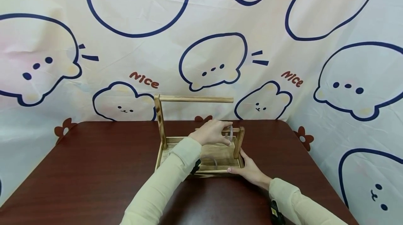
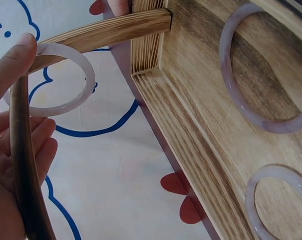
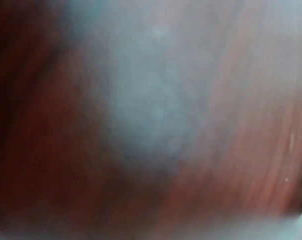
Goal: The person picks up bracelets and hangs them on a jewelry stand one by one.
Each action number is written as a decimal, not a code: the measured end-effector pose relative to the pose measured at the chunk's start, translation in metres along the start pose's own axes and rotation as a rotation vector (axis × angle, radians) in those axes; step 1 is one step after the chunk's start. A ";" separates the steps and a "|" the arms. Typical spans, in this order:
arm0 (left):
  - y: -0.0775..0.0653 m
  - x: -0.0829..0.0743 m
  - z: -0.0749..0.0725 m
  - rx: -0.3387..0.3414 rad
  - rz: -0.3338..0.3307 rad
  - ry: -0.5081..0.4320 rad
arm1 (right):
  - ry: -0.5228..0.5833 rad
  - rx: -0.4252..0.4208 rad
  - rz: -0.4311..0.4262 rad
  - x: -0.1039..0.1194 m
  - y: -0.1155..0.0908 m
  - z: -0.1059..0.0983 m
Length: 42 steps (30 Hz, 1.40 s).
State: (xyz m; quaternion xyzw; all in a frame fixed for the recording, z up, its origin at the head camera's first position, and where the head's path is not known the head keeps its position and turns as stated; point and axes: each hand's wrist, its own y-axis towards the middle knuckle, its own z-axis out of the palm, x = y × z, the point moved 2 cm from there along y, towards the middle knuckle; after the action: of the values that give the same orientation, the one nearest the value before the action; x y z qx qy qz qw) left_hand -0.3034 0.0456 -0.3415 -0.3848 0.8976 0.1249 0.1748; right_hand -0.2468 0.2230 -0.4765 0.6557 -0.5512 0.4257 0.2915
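A wooden bangle stand point(image 1: 160, 123) has a tray base, a tall bar and a lower bar. At the lower bar's right end, my left hand point(image 1: 212, 132) pinches a pale translucent bangle point(image 2: 90, 80) between thumb and fingers. In the left wrist view the lower bar point(image 2: 23, 150) crosses in front of this bangle. Two more bangles, one pale purple point(image 2: 226, 65) and one whitish point(image 2: 250, 195), lie in the tray point(image 2: 185, 145). My right hand point(image 1: 250, 170) grips the tray's front right corner, thumb on the front rim, beside the short post point(image 1: 239, 142).
The stand sits on a dark red-brown table point(image 1: 94, 169). Behind and to the right hangs a white cloth point(image 1: 163, 57) printed with cartoon shapes. The tall bar point(image 1: 195, 99) juts rightward above the left hand. The right wrist view shows only blurred tabletop point(image 3: 250, 150).
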 end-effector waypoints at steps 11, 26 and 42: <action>-0.006 -0.001 -0.002 -0.052 0.047 -0.046 | 0.023 -0.008 -0.013 0.002 -0.003 0.002; -0.025 0.003 -0.028 -0.183 0.097 -0.054 | 0.012 -0.016 -0.015 0.006 -0.004 0.004; -0.066 0.008 -0.054 -0.246 -0.084 -0.182 | -0.011 -0.038 -0.021 -0.002 -0.002 0.000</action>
State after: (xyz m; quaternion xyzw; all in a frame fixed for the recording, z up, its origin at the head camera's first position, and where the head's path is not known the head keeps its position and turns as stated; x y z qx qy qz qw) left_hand -0.2719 -0.0231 -0.3014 -0.4275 0.8392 0.2610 0.2120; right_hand -0.2448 0.2243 -0.4786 0.6580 -0.5539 0.4085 0.3055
